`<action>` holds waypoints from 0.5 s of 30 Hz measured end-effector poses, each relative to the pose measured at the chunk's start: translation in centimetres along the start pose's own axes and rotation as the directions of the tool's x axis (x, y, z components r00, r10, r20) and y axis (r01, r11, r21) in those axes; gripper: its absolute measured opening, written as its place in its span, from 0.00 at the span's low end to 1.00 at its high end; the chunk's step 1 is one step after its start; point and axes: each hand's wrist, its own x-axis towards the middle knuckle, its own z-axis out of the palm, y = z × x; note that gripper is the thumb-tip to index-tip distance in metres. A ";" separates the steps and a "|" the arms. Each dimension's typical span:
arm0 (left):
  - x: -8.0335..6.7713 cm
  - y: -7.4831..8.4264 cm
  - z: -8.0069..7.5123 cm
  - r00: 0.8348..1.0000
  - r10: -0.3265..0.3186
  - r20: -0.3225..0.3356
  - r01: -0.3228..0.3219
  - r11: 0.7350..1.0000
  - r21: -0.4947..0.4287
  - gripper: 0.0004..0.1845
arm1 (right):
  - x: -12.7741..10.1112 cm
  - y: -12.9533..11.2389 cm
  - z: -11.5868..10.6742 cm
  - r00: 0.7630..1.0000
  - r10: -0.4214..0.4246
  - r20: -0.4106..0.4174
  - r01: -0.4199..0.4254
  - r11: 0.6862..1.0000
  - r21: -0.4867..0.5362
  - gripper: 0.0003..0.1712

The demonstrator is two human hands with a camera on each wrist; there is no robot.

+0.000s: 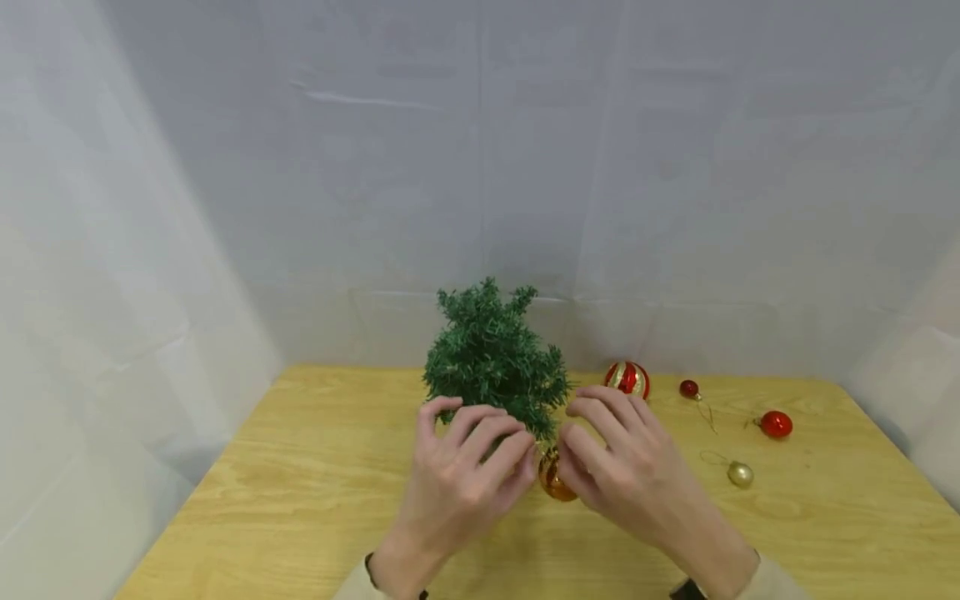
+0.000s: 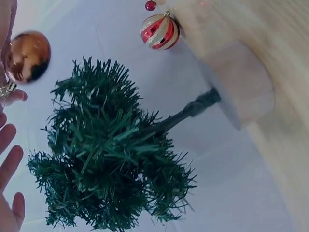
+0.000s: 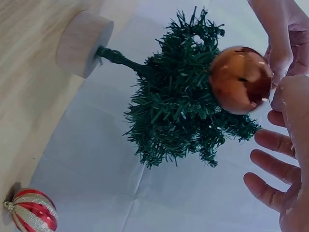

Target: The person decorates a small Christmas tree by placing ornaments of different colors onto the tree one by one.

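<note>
A shiny copper-coloured Christmas bauble point(image 1: 556, 477) hangs between my two hands, in front of a small artificial Christmas tree point(image 1: 491, 358). My left hand point(image 1: 467, 477) pinches at the bauble's top with thumb and forefinger. From the other side, my right hand point(image 1: 628, 462) pinches there too, its other fingers spread apart in the right wrist view. A metal cap point(image 2: 8, 88) shows on the bauble in the left wrist view; fingertips largely hide the hanging loop. The tree stands upright on a round wooden base point(image 3: 77, 46), its green branches just beyond the hands.
A red-and-gold striped bauble point(image 1: 627, 379) lies at the table's back edge. To its right are a small dark red bauble point(image 1: 689, 388), a red bauble point(image 1: 776, 424) and a small gold bauble point(image 1: 740, 474). White sheeting point(image 1: 480, 167) stands behind the wooden table point(image 1: 300, 483).
</note>
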 end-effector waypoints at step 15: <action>2.8 -3.2 -0.4 1.000 -0.010 -0.014 0.011 1.000 0.012 0.10 | 4.1 2.0 0.6 0.994 0.063 0.090 -0.070 0.994 0.082 0.18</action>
